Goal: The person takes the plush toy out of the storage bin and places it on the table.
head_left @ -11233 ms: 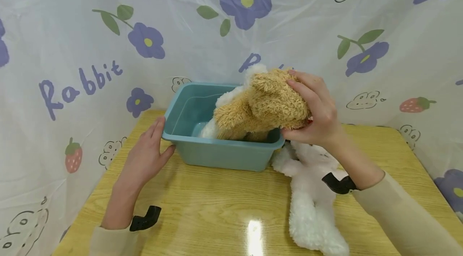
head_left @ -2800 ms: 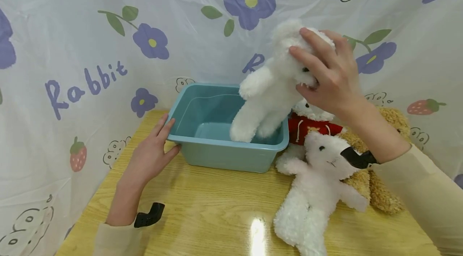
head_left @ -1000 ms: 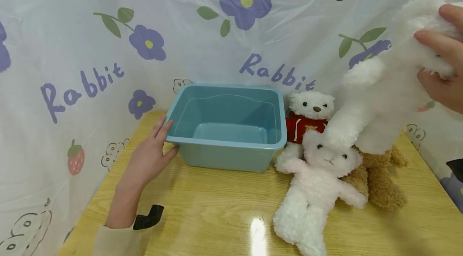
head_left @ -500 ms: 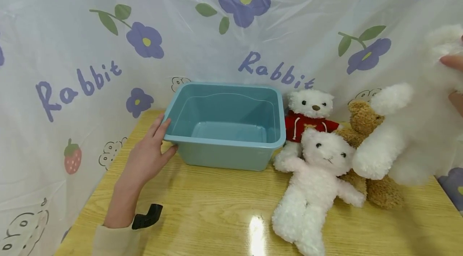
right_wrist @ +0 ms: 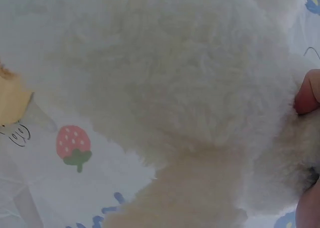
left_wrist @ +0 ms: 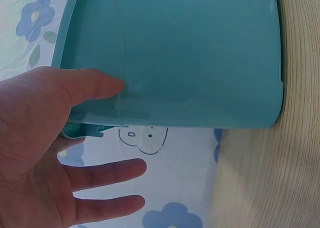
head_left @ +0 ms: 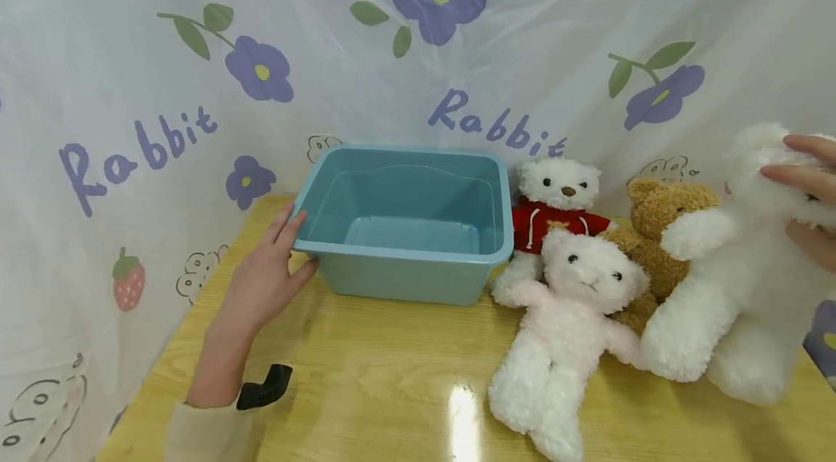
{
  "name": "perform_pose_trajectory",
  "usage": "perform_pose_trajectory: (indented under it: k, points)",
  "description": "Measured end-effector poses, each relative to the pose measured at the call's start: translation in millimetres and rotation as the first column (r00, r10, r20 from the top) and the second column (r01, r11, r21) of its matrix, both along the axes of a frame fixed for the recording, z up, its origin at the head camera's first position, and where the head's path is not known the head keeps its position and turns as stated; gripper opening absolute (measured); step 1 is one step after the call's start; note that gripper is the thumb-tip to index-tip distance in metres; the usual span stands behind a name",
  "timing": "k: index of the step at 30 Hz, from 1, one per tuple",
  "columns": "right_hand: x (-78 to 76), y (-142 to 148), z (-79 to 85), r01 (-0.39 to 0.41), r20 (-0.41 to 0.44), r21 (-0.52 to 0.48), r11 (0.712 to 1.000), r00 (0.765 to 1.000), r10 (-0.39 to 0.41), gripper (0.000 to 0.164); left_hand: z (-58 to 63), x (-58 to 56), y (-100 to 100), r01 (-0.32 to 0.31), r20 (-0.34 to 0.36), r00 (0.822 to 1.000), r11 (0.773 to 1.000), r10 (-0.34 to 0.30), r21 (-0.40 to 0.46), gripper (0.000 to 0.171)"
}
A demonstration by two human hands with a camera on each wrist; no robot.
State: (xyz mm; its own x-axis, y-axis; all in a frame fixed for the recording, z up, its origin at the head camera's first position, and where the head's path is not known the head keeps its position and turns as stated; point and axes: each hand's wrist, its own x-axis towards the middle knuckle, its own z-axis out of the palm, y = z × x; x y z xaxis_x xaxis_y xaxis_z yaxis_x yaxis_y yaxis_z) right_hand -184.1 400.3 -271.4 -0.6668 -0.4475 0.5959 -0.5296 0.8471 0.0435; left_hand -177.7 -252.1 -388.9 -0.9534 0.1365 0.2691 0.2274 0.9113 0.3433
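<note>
My left hand (head_left: 264,277) rests at the left front corner of a blue-green plastic tub (head_left: 405,277). Its thumb lies on the tub's wall below the rim; in the left wrist view two straight fingers (left_wrist: 112,173) stand apart from it. At the right edge, my right hand (head_left: 810,194) grips the head of a large white teddy bear (head_left: 773,284). The bear is upright, its legs low at the table's right side; whether its feet touch down, I cannot tell. White fur (right_wrist: 175,73) fills most of the right wrist view. The tub's inside shows bare.
Right of the tub sits a white bear in a red hoodie (head_left: 555,219). A pale pink-white bear (head_left: 564,331) lies before it, face up. Behind the held bear, a brown teddy (head_left: 660,230) is partly hidden. The wooden table (head_left: 366,375) ends at a patterned curtain (head_left: 353,85).
The brown teddy and then the white bear came out of the tub to the right. Over the last second, the white bear went right and down in my right hand. My left hand stayed put.
</note>
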Motion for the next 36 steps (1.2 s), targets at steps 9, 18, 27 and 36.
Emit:
perform_pose_trajectory:
  k: [9,18,27,36]
  points:
    - [2.7,1,-30.5,-0.130,-0.042,-0.001,0.992,0.991,0.130,0.069,1.5,-0.3,1,0.003,-0.002,1.000,1.000,-0.003,-0.004,0.080]
    - [7.2,-5,-52.7,-0.231,0.039,0.087,0.969,0.973,0.229,0.054,3.1,0.9,2,-0.007,0.007,1.000,1.000,0.007,-0.003,0.079]
    - [9.5,-14,-66.6,-0.237,0.068,0.101,0.966,0.971,0.231,0.060,3.7,0.5,1,-0.009,0.004,1.000,1.000,0.010,-0.013,0.079]
    - [12.2,-12,-63.7,-0.286,0.162,0.014,0.958,0.946,0.280,0.076,3.8,0.0,1,-0.011,0.019,1.000,1.000,0.011,-0.013,0.079]
